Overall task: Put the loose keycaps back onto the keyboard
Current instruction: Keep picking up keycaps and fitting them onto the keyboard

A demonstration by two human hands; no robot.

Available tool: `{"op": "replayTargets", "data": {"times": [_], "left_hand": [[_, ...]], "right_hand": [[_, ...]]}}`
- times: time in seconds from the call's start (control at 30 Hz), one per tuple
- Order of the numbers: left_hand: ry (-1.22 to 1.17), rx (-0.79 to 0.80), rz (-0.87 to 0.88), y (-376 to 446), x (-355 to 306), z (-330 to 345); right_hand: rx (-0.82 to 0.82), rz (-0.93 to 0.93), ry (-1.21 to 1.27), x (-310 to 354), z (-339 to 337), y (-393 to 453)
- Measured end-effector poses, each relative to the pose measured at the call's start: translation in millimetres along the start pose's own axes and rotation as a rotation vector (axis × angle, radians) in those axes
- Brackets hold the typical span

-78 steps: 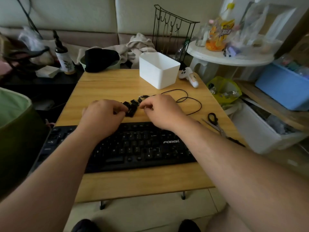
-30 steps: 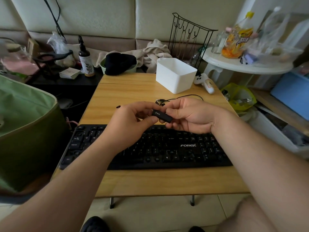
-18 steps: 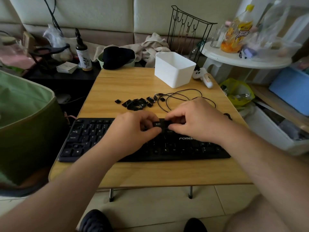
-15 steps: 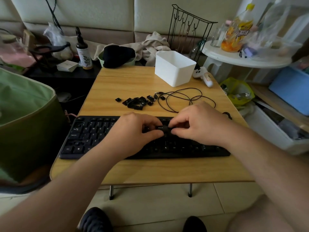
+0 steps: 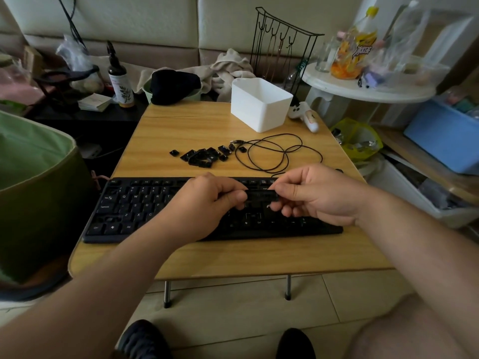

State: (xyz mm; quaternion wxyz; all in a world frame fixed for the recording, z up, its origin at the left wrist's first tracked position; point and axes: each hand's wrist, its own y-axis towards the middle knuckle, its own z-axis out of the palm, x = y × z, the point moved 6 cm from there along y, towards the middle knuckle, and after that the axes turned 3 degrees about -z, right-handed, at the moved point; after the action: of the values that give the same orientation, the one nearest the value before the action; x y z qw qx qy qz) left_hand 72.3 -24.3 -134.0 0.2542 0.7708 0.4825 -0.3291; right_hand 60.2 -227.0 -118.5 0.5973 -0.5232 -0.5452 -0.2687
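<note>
- One black keyboard [image 5: 145, 208]
- One long keycap [image 5: 260, 196] pinched between two hands
- About a dozen loose keycaps [image 5: 204, 155], exact count unclear
- One white bin [image 5: 260, 106]
- One coiled cable [image 5: 274, 151]

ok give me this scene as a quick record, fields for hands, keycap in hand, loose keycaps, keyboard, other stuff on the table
left hand: left hand pinches the left end of the long keycap
right hand: right hand pinches its right end
keycap in hand: long keycap, black, held level just over the keyboard
loose keycaps: loose keycaps in a pile behind the keyboard, on the table
keyboard: keyboard, black, at the table's near edge
table: wooden table
other: black cable coiled right of the pile; white bin at the far side
</note>
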Motion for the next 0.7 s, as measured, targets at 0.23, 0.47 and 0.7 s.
{"op": "replayTargets", "data": {"times": [0.23, 0.47, 0.7], "left_hand": [[-0.004, 0.011, 0.003, -0.8, 0.5, 0.7], [0.275, -0.122, 0.079, -2.8, 2.5, -8.6], [0.324, -0.163, 0.114, -2.7, 9.8, -14.6]], "right_hand": [[0.021, -0.011, 0.056, -2.6, 0.7, 2.4], [-0.169, -0.230, -0.727, 10.8, 2.4, 6.2], [-0.136, -0.500, -1.122, 12.0, 26.1, 7.3]]}}
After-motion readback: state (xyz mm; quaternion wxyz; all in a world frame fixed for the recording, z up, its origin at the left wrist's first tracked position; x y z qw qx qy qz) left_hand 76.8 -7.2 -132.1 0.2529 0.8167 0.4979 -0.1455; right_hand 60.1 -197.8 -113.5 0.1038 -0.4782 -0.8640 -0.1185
